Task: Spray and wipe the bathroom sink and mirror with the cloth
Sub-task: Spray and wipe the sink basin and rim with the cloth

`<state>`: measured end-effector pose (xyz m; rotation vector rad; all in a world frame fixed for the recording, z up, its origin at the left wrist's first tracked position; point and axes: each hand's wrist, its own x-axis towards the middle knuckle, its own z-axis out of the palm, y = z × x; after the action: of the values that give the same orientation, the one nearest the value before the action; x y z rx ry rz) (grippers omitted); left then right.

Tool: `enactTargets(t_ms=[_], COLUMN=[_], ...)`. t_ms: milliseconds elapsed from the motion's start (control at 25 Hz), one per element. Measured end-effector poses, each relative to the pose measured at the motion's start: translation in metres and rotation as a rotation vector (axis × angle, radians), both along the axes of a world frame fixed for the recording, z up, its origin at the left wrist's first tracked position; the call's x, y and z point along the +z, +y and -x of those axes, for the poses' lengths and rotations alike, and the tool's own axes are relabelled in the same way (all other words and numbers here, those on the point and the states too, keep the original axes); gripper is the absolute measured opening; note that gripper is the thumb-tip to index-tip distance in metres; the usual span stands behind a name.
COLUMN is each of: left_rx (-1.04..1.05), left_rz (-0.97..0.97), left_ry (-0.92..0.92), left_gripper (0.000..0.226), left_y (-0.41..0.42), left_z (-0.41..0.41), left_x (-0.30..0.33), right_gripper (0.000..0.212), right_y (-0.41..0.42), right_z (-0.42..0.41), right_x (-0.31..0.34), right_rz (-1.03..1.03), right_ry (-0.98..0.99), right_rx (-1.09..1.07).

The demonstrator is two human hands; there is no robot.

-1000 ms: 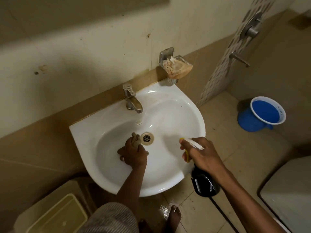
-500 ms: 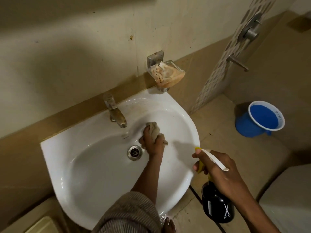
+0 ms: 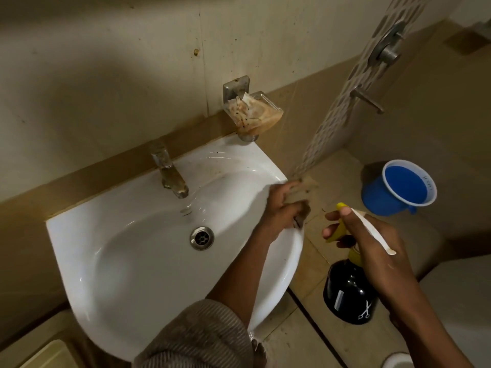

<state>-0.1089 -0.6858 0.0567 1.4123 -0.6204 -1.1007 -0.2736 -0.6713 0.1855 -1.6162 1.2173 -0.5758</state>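
White ceramic sink (image 3: 127,261): the left hand (image 3: 284,208) clenches a blurred cloth (image 3: 301,193) against the sink's right rim. The right hand (image 3: 372,243) grips a spray bottle (image 3: 348,296) beside the sink, over the floor.

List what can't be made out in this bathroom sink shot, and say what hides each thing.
- Mirror: not in the head view; the top edge cuts the wall off.
- Crumpled brownish cloth: motion-blurred in the left hand at the white ceramic sink's right rim.
- Black spray bottle: its neck is hidden by the right hand; label marks too small.
- Clear wall soap dish: contents unclear.
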Motion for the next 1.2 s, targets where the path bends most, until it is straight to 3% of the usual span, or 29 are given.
enactTargets(t_ms=[120, 280, 400, 520, 640, 760, 920, 1080, 1200], left_rx=[-0.336, -0.534, -0.197, 0.165, 0.291, 0.293, 0.250, 0.092, -0.031], left_rz=[-0.015, -0.036, -0.051, -0.047, -0.156, -0.195, -0.221, -0.189, -0.176], left_ry=[-0.228, -0.011, 0.241, 0.094, -0.090, -0.318, -0.192, 0.038, 0.052], left_gripper=[0.048, 0.040, 0.043, 0.021, 0.032, 0.038, 0.048, 0.042, 0.048], left_y=[0.026, 0.099, 0.154, 0.177, 0.165, 0.142, 0.116, 0.108, 0.111], left_z=[0.001, 0.001, -0.032, -0.069, -0.070, -0.050, -0.003, 0.017, 0.022], left_x=[0.015, 0.021, 0.010, -0.011, -0.043, -0.062, -0.039, -0.008, -0.001], right_gripper=[0.045, 0.047, 0.043, 0.045, 0.045, 0.045, 0.046, 0.045, 0.039], right_y=[0.003, 0.012, 0.017, 0.025, 0.033, 0.034, 0.031, 0.025, 0.024], right_z=[0.007, 0.009, 0.007, 0.003, 0.002, 0.007, 0.016, 0.017, 0.013], right_x=[0.004, 0.015, 0.015, 0.011, 0.006, 0.005, 0.006, 0.009, 0.015], right_rz=[0.035, 0.038, 0.050, 0.045, 0.048, 0.035, 0.030, 0.053, 0.073], right_ry=[0.001, -0.024, -0.051, -0.055, -0.063, -0.079, -0.075, -0.079, -0.092], right_rx=[-0.024, -0.071, -0.083, -0.077, -0.060, -0.060, -0.078, -0.097, -0.096])
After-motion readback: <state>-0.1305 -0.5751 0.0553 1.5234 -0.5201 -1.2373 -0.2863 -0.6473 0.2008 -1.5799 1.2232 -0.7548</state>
